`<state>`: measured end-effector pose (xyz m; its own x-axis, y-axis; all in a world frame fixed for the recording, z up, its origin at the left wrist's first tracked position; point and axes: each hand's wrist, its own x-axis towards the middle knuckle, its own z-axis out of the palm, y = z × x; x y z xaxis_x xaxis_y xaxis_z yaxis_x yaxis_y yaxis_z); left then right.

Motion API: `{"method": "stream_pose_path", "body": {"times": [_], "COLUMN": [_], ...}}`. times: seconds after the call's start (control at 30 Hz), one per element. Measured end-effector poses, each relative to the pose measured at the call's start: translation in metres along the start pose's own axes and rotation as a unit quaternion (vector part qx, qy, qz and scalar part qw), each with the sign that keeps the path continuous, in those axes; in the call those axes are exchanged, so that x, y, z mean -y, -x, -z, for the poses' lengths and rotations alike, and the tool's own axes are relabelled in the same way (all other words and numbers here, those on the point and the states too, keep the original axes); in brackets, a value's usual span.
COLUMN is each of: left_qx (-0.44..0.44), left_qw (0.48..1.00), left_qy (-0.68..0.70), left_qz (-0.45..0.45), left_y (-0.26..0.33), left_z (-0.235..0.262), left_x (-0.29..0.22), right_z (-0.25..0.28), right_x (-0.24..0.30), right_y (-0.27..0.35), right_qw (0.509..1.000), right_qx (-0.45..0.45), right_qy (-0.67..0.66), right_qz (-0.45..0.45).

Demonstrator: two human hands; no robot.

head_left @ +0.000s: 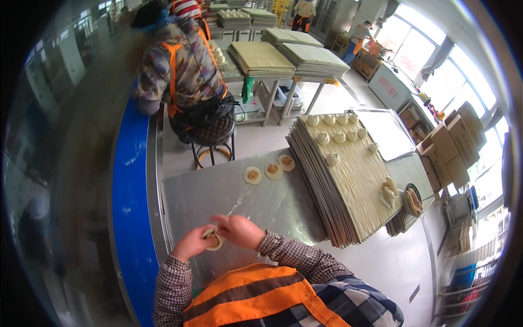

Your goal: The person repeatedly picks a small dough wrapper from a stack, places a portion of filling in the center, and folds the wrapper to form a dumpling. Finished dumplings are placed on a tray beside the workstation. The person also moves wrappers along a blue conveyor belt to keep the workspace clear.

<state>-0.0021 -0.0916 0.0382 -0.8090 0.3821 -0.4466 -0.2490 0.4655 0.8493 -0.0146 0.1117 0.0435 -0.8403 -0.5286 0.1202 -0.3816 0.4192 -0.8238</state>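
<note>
My left hand (192,243) and my right hand (238,229) meet over a steel table (212,196) and together hold a round dough wrapper (213,240), fingers pinching its edge. Three flat dough rounds with filling (269,170) lie in a row farther along the table. To the right, a stack of woven trays (348,180) carries several shaped buns (339,132) at its far end. My sleeves are checked and I wear an orange vest.
A blue conveyor belt (129,191) runs along the left. A person in an orange vest sits on a stool (213,144) ahead. More tray stacks (260,57) rest on tables beyond. A bowl of filling (413,201) and cardboard boxes (452,144) stand at right.
</note>
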Motion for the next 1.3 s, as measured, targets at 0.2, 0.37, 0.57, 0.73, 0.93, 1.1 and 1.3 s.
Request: {"method": "stream_pose_path", "body": {"times": [0.2, 0.37, 0.57, 0.73, 0.93, 1.1, 1.3], "left_qx": [-0.046, -0.125, -0.080, -0.053, -0.085, -0.023, -0.052], "left_qw": [0.941, 0.946, 0.978, 0.958, 0.960, 0.984, 0.991], "left_qy": [0.335, 0.291, 0.190, 0.282, 0.259, 0.174, 0.070], "left_qz": [-0.029, -0.071, 0.026, -0.024, -0.068, -0.032, -0.103], "left_y": [0.001, 0.001, -0.001, 0.000, 0.009, -0.003, -0.015], "left_z": [-0.015, -0.025, -0.015, -0.021, -0.025, -0.025, -0.031], "left_x": [0.014, 0.013, 0.012, 0.015, 0.011, 0.024, 0.044], "right_z": [0.004, 0.000, -0.011, -0.013, -0.009, -0.010, -0.018], "right_x": [0.001, -0.005, -0.008, -0.008, 0.001, -0.001, -0.007], "right_y": [0.003, -0.002, 0.000, 0.004, 0.005, 0.009, 0.012], "right_qw": [0.997, 0.986, 0.997, 0.999, 0.997, 0.999, 0.995], "right_qx": [-0.030, -0.017, -0.057, -0.031, -0.040, -0.008, 0.024], "right_qy": [-0.061, -0.138, 0.028, 0.011, 0.046, 0.035, -0.068], "right_qz": [-0.036, -0.095, 0.045, 0.011, 0.040, -0.018, -0.068]}}
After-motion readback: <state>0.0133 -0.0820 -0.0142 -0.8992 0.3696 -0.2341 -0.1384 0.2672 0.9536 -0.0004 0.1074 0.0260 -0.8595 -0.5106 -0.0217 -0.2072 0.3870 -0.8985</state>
